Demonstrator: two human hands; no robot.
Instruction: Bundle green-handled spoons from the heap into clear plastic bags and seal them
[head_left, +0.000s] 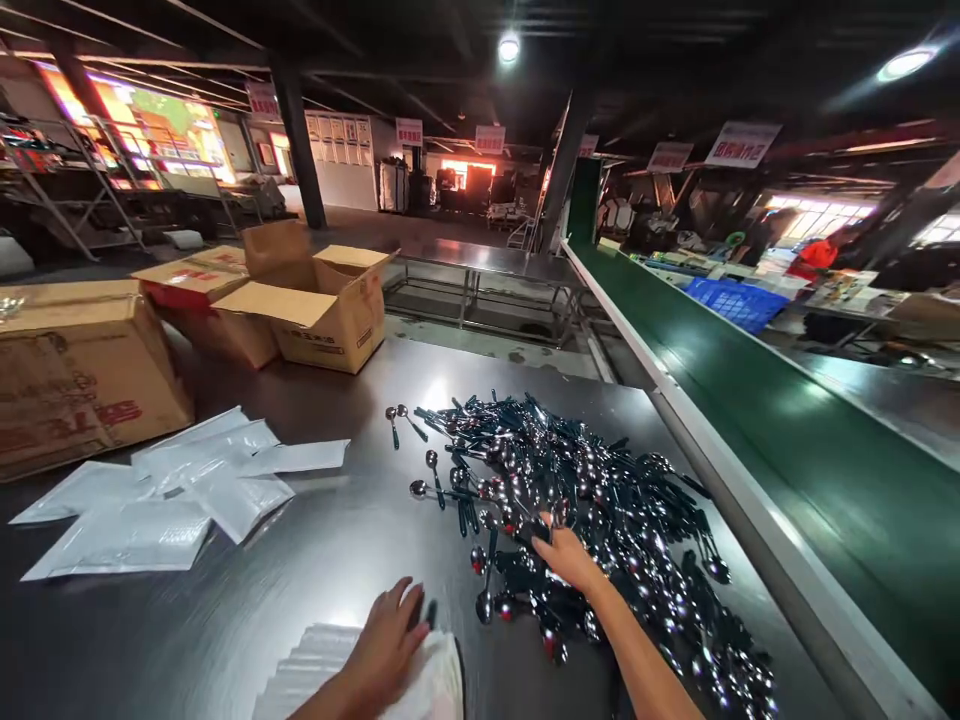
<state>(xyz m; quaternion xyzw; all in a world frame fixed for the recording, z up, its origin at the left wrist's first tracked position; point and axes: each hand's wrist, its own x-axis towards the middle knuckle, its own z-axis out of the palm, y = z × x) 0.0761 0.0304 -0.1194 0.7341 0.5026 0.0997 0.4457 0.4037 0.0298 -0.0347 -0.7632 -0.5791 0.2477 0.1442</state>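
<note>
A large heap of spoons (600, 480) with shiny metal bowls and dark handles covers the right part of the metal table. My right hand (566, 558) reaches into its near left side, thumb and fingers closed on a spoon (559, 512); the exact grip is partly hidden among the others. Lower left, my left hand (386, 640) rests over a fanned stack of white bags (307, 665), its fingers stretched out and a little apart. A small dark shape shows beside those fingertips, too unclear to name.
White padded packets (180, 490) lie overlapped on the left of the table. Behind them stand cardboard boxes, one open (330, 315). A green conveyor belt (712, 370) with a pale side rail runs along the right edge. Farther right are a blue basket (735, 303) and a person in red.
</note>
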